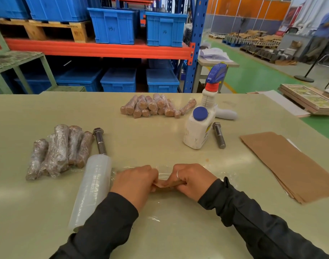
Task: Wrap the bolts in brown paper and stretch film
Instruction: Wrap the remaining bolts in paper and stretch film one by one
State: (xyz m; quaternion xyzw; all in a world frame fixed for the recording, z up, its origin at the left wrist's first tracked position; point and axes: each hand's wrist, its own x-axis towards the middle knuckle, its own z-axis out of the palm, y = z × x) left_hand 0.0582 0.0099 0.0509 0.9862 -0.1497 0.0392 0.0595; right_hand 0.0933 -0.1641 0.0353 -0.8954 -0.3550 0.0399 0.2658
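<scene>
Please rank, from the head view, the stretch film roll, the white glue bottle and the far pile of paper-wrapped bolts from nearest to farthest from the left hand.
1. Stretch film roll: lying right beside the left hand, on its left.
2. White glue bottle: farther back on the table, to the right.
3. Pile of paper-wrapped bolts: farthest, near the table's back edge.

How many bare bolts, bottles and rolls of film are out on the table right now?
Bare bolts: 2, one beside the film-wrapped bundles, one beside the white bottle
Bottles: 2, the white bottle with a blue cap and the spray bottle
Rolls of stretch film: 1
Total: 5
</scene>
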